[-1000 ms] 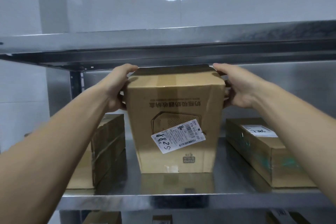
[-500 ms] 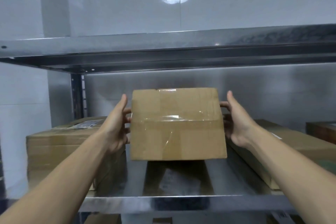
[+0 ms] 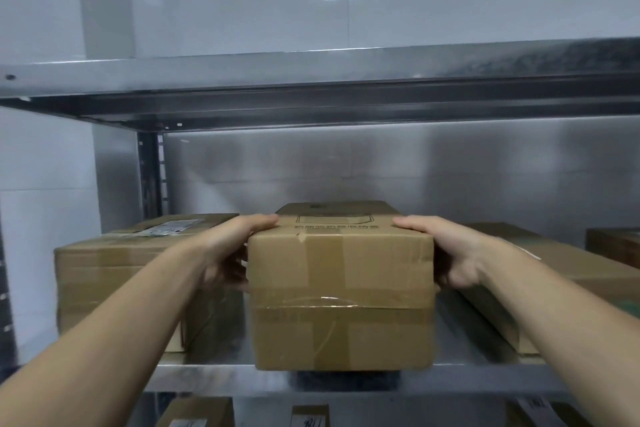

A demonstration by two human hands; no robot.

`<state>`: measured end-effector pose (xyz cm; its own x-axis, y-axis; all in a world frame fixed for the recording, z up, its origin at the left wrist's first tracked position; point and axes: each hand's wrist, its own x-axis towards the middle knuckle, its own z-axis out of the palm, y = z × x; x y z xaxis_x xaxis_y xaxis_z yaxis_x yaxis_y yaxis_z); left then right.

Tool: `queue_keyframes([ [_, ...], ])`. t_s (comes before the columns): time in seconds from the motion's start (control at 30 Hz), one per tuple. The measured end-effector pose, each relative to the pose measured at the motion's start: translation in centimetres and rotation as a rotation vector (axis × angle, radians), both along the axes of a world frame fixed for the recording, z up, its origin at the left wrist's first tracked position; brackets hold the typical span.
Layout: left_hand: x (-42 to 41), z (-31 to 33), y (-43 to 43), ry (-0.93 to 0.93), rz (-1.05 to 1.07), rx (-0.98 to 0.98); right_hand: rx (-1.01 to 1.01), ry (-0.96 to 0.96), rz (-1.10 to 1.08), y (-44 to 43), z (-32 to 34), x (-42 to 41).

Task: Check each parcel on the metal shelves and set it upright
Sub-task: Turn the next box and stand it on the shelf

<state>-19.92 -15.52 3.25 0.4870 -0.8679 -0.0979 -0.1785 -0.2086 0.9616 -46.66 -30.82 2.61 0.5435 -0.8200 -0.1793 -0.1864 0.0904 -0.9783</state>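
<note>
A brown cardboard parcel is in the middle of the metal shelf, its taped end facing me and its printed face turned up. The front bottom edge sits at the shelf's front lip; I cannot tell whether it rests flat or is still lifted. My left hand grips its left side, fingers curled over the top edge. My right hand grips the right side the same way.
A large flat carton with a white label lies to the left. Another flat carton lies to the right, a dark box beyond it. The upper shelf hangs overhead. More parcels show on the shelf below.
The parcel stood tall with its label facing me, was tipped back and lifted, and now shows its taped end lower and nearer the shelf's front. Both hands stayed on its sides.
</note>
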Motion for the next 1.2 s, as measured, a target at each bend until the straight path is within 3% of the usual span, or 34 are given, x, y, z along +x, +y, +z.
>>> queue_keyframes([
  [0.5, 0.9, 0.7, -1.4, -0.021, -0.016, 0.089, -0.067, 0.29, 0.02, -0.5, 2.0, 1.2],
  [0.93, 0.5, 0.6, -0.8, -0.078, 0.007, 0.085, -0.084, 0.179, -0.007, -0.5, 1.5, 0.7],
  [1.2, 2.1, -0.8, -0.1, 0.082, 0.092, -0.066, 0.013, 0.033, -0.066, -0.3, 1.0, -1.0],
])
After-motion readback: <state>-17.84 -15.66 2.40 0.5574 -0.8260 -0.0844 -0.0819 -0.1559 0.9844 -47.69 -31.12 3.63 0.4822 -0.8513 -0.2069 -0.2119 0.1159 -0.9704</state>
